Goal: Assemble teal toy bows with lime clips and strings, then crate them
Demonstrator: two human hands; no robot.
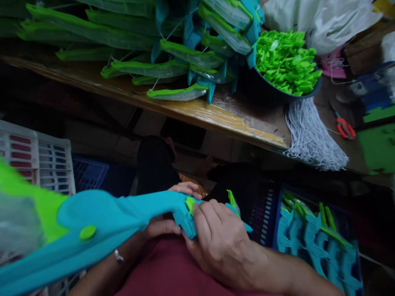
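A blue and green plastic toy crossbow [123, 213] stretches from the lower left to the middle, close to my maroon shirt. My left hand [162, 227] is closed around its grip end from behind, partly hidden by the blue body. My right hand [219, 238] is closed over the same end, its fingers pressed beside a small bright green piece [189, 204]. A round green pin [87, 232] shows on the blue body. What lies under my right fingers is hidden.
Stacked green and blue toys with strings [185, 92] line the table [197, 111]. A dark basin [277, 88] holds small green parts; white strings [314, 135] and orange-handled cutters [345, 128] lie nearby. Crates stand left [55, 144] and right [277, 213], the right one holding more toys.
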